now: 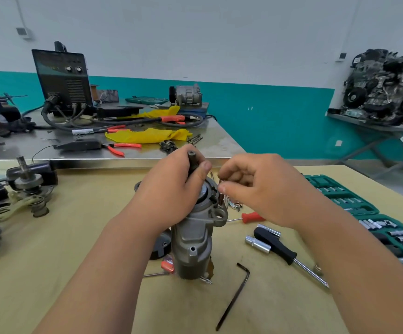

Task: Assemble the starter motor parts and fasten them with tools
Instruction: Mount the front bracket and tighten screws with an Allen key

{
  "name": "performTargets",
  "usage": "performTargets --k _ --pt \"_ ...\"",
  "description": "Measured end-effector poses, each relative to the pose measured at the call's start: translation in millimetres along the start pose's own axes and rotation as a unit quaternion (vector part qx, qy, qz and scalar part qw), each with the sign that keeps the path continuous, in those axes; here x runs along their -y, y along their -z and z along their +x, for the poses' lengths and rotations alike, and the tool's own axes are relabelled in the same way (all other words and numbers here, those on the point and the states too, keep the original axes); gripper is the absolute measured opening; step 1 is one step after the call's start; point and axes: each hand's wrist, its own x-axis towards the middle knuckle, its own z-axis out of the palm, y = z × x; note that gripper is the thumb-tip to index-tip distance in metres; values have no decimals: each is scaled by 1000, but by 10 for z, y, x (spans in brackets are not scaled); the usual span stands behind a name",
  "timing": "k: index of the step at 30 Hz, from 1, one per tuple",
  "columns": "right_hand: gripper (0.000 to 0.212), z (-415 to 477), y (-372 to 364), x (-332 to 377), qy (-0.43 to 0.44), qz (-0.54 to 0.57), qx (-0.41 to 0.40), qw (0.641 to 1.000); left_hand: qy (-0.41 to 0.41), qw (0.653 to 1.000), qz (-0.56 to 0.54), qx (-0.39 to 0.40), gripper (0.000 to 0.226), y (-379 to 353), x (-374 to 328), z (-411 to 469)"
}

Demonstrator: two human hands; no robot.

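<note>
A grey cast starter motor housing (192, 247) stands upright in the middle of the wooden table. My left hand (171, 186) wraps around its top and grips the dark shaft (192, 158) that sticks up from it. My right hand (255, 186) is just right of the housing's top rim, with thumb and fingers pinched on a small metal part (221, 183) at the rim. What that part is I cannot tell. Other starter parts (26, 189), a shaft with gear and a plastic fork, lie at the far left.
A black hex key (234, 297), a ratchet handle (282, 249), loose sockets (258, 244) and a red screwdriver (251, 216) lie right of the housing. An open green socket set (364, 213) fills the right edge. A steel bench (219, 145) with a welder, pliers and yellow cloth stands behind.
</note>
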Motion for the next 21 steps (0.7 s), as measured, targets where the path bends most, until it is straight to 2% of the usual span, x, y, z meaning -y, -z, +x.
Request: performTargets --k 6,15,21 --pt "14 -1 -41 50 46 -2 -45 998 -7 1000 -6 -6 18 5 29 6" --pt "24 -17 -26 75 79 -31 -30 996 0 1000 -5 -2 16 6 24 9" --pt "18 -6 4 99 83 -72 -4 994 -14 1000 -8 -2 20 12 26 9"
